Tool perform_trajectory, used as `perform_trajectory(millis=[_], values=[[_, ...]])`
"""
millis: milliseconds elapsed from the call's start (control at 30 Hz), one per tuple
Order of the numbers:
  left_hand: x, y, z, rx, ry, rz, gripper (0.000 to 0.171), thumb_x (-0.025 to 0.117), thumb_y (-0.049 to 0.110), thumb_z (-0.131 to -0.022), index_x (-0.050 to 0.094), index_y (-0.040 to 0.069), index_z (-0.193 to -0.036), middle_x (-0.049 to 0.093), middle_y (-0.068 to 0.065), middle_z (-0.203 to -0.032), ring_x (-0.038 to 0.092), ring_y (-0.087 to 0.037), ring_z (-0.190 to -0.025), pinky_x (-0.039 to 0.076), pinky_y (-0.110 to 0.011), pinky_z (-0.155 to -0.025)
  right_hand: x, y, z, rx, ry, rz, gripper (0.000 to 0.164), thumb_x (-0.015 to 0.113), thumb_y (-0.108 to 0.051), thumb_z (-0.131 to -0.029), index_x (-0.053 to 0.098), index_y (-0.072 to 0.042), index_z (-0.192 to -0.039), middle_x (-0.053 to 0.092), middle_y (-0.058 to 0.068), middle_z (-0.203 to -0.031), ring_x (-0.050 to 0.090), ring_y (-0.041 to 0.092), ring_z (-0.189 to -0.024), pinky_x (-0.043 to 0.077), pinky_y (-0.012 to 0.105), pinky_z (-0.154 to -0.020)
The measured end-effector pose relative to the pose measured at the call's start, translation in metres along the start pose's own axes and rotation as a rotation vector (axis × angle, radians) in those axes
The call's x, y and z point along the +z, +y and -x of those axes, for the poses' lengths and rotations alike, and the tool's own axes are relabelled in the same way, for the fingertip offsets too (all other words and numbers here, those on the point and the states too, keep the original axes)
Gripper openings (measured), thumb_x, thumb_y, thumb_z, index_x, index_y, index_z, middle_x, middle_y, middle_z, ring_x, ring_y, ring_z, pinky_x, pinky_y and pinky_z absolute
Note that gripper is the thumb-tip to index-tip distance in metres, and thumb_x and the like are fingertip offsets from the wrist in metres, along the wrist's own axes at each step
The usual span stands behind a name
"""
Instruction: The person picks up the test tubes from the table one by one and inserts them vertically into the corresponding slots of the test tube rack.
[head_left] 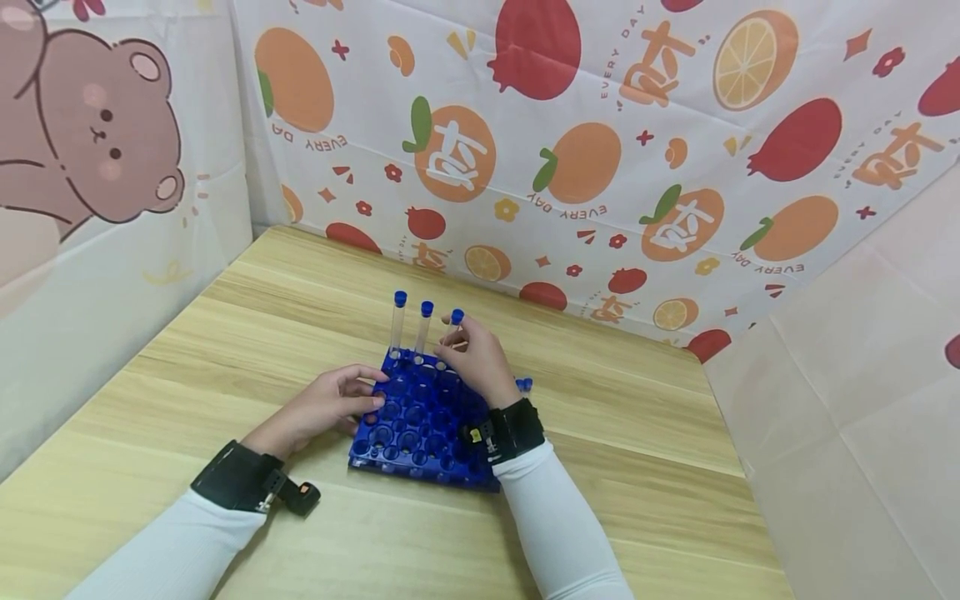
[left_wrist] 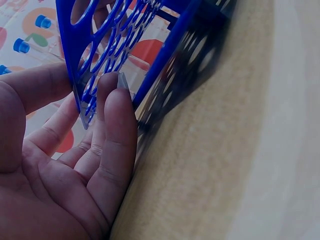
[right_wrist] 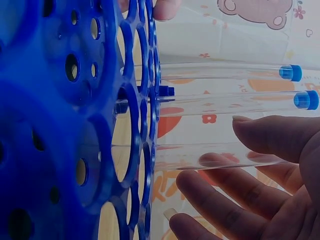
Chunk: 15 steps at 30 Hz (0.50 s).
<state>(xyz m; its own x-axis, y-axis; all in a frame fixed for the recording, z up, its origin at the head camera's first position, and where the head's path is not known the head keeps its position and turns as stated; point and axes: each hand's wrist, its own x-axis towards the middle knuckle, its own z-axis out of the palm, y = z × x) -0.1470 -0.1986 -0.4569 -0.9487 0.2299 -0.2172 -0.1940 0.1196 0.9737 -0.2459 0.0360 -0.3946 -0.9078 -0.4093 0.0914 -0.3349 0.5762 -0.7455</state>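
Observation:
A blue test tube rack (head_left: 408,457) with round holes stands on the table. My left hand (head_left: 322,404) grips its left edge, with fingers on both sides of the top plate in the left wrist view. Along the far row, two clear blue-capped test tubes (head_left: 397,323) stand upright. A third test tube (right_wrist: 185,156) stands to their right in the same row. Around it is my right hand (head_left: 480,358), fingers loosely bent behind the tube and thumb apart from it in the right wrist view. That tube's capped end is hidden there by the hand.
Beyond the rack's right side, partly behind the right wrist, more blue caps (head_left: 525,385) show. The wooden table (head_left: 637,483) meets a fruit-print cloth (head_left: 585,167) at the back and a bear-print cloth (head_left: 105,167) at the left.

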Motion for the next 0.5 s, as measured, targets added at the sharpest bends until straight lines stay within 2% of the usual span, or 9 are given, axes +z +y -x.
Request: perform_trajectory(millis=[267,500], values=[[0.0,-0.0003,0.0009,0.0,0.0,0.001,0.052,0.069,0.023,-0.093,0.048,0.004,-0.138,0.061,-0.022,-0.121,0.065,-0.021,-0.087,0.06,-0.038,-0.067,0.0017,0.0007,0.0017,0.006,-0.011,0.009,0.035,0.072,-0.02,-0.091,0.061,-0.02,-0.124,0.069,-0.003,-0.093,0.068,0.015,-0.087,0.059,0.033,-0.08],[-0.0001,-0.0001,0.0004,-0.006,0.0,0.002,0.052,0.069,0.023,-0.093,0.048,0.005,-0.137,0.062,-0.02,-0.119,0.065,-0.021,-0.087,0.06,-0.039,-0.067,0.0005,-0.0018,0.0022,0.011,-0.038,0.05,0.028,0.065,-0.021,-0.096,0.061,-0.019,-0.124,0.07,0.0,-0.096,0.067,0.016,-0.086,0.058,0.031,-0.077]])
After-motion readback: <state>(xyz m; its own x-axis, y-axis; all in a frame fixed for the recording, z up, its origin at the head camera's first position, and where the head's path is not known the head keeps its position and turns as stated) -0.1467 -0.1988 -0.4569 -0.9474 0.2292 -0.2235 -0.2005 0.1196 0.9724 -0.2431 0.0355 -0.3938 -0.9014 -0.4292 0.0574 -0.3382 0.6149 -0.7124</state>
